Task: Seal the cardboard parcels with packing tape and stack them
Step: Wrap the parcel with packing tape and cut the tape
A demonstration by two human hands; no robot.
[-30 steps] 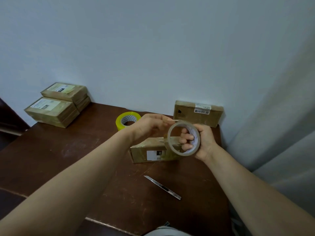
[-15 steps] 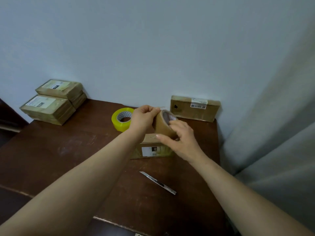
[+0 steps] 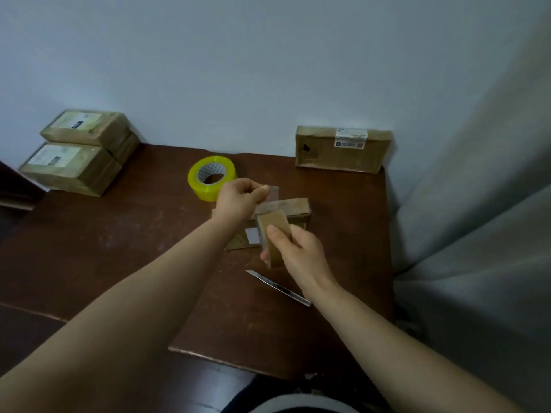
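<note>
My right hand (image 3: 293, 250) grips a brown roll of packing tape (image 3: 272, 231) edge-on, just above a small cardboard parcel (image 3: 295, 208) lying in the middle of the dark wooden table (image 3: 119, 248). My left hand (image 3: 238, 198) pinches the free end of the clear tape strip (image 3: 272, 193), pulled out a short way from the roll over the parcel. Much of the parcel is hidden behind both hands. Another parcel (image 3: 340, 150) leans upright against the wall at the back right.
A yellow tape roll (image 3: 211, 177) lies behind my left hand. A metal utility knife (image 3: 280, 289) lies on the table near my right wrist. Stacked parcels (image 3: 77, 150) sit at the back left. A grey curtain (image 3: 477, 204) hangs along the right.
The roll has turned edge-on and dropped toward the parcel. My left hand now draws the strip end away from the roll, up and left. The view has tilted down.
</note>
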